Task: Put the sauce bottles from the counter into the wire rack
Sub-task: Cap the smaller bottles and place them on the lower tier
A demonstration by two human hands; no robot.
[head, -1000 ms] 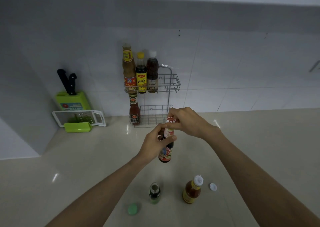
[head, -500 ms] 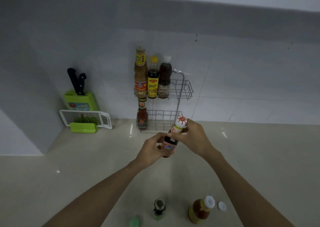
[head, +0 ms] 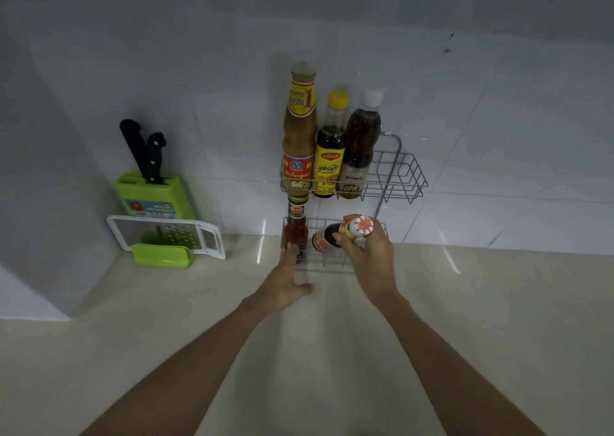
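A two-tier wire rack (head: 406,179) hangs on the tiled wall above the counter. Its upper tier holds three bottles: a tall brown sauce bottle (head: 299,129), a yellow-capped dark bottle (head: 329,156) and a white-capped dark bottle (head: 360,143). A red sauce bottle (head: 296,228) stands at the left of the lower tier. My right hand (head: 370,256) grips a dark bottle with a red-and-white cap (head: 345,233), tilted, at the lower tier's front. My left hand (head: 287,281) is open, its fingertips touching the red sauce bottle's base.
A green knife block (head: 154,196) with two black-handled knives stands at the left against the wall, with a white and green grater (head: 166,238) leaning in front of it. The beige counter (head: 332,352) stretches toward me.
My right hand carried the red-and-white-capped bottle forward to the lower tier. My left hand let go of it and reached to the red sauce bottle. The view shifted forward; the counter bottles left the frame.
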